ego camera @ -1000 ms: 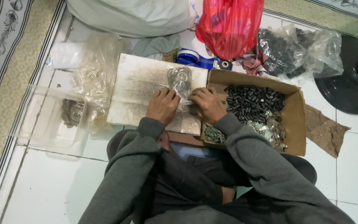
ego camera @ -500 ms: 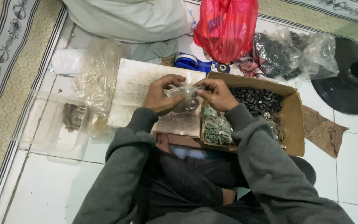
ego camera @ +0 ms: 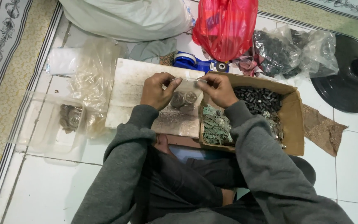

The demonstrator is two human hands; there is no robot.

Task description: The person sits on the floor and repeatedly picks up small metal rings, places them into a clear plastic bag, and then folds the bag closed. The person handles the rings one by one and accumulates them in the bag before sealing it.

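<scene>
My left hand [ego camera: 156, 91] and my right hand [ego camera: 218, 89] pinch the two top corners of a small clear plastic bag [ego camera: 184, 98] with a few round grey metal parts inside. The bag hangs between both hands, just above a pale worn board [ego camera: 133, 89] that lies on my lap and the floor. Right of it sits an open cardboard box [ego camera: 295, 120] with dark small cylinders at the back and greenish metal bits [ego camera: 215, 126] at the front left.
A clear plastic tub [ego camera: 42, 128] with filled bags stands at the left, crumpled clear bags [ego camera: 94, 76] behind it. A red bag [ego camera: 224, 27], blue tape dispenser [ego camera: 193, 62], bags of dark parts [ego camera: 282, 49], a black round base [ego camera: 349, 79] and a white sack [ego camera: 129, 16] lie beyond.
Both hands lifted the small bag off the board and now hold it stretched by its top edge; the camera has come closer.
</scene>
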